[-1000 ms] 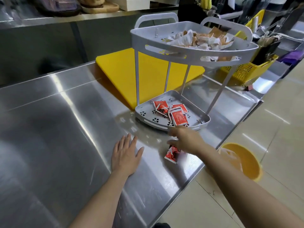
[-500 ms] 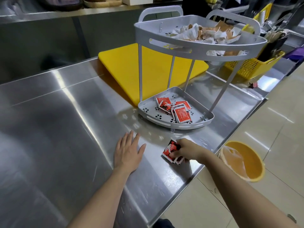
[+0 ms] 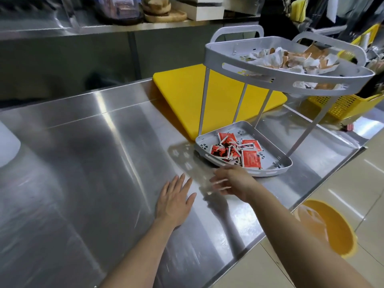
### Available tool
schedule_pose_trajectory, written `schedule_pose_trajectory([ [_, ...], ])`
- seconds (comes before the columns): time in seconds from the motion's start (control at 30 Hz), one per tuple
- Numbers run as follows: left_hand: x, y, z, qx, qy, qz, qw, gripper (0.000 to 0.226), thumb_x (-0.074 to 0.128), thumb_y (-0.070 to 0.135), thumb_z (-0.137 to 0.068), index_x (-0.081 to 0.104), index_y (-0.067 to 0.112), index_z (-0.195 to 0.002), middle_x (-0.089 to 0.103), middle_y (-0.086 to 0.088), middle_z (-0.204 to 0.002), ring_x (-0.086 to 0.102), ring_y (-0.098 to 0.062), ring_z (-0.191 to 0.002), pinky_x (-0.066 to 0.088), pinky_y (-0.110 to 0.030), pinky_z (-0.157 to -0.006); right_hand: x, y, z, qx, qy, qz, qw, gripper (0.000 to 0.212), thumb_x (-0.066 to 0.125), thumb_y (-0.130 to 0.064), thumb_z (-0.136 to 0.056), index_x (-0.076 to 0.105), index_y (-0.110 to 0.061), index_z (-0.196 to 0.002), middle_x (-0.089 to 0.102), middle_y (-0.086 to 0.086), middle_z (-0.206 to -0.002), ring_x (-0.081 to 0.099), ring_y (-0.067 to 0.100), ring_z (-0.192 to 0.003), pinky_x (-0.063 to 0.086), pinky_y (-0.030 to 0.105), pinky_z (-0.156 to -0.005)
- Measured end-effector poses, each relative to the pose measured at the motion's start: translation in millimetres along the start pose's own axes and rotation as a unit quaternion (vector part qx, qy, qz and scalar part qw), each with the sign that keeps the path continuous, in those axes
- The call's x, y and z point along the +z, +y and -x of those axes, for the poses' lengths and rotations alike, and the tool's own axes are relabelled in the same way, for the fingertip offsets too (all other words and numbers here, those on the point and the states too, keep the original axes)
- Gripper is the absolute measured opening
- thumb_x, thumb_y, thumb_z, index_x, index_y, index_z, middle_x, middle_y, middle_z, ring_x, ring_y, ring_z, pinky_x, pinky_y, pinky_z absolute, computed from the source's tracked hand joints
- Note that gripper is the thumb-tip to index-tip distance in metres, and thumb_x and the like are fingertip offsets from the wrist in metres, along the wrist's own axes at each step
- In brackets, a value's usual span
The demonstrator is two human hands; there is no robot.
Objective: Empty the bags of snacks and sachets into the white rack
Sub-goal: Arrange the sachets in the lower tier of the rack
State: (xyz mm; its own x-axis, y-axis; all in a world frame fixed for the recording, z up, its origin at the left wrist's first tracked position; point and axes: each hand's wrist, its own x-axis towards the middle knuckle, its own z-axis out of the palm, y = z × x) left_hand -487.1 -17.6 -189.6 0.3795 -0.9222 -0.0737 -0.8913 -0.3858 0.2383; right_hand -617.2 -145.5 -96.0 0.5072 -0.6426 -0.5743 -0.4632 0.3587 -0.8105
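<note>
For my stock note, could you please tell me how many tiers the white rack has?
2. The upper white rack tier holds crumpled white and brown snack packets; the lower white rack tier rests on the steel counter, holding red sachets.

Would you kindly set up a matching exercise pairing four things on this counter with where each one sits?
Things:
1. red sachets
2. white and brown packets
3. left hand
4. yellow board

Places:
A. flat on the bare steel counter
B. rack's top shelf
C. behind the rack's legs
D. rack's bottom tray

Pairs: 1-D, 2-B, 3-A, 4-C
</note>
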Motion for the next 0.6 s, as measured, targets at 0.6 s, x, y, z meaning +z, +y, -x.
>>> schedule_pose_trajectory([
  [0.6, -76.1, -185.5, 167.4, -0.366, 0.092, 0.133, 0.917, 0.050, 0.049, 0.036, -0.092, 0.042, 0.017, -0.138, 0.046, -0.008, -0.142, 0.040, -0.026, -0.131, 0.028, -0.036, -0.110, 257.1, -4.7, -2.1, -0.106, -0.221, 0.265, 0.933, 0.018, 0.058, -0.012, -0.088, 0.051, -0.013, -0.071, 0.049, 0.005, -0.062, 0.046, 0.015, -0.051, 0.042, 0.019, -0.043],
])
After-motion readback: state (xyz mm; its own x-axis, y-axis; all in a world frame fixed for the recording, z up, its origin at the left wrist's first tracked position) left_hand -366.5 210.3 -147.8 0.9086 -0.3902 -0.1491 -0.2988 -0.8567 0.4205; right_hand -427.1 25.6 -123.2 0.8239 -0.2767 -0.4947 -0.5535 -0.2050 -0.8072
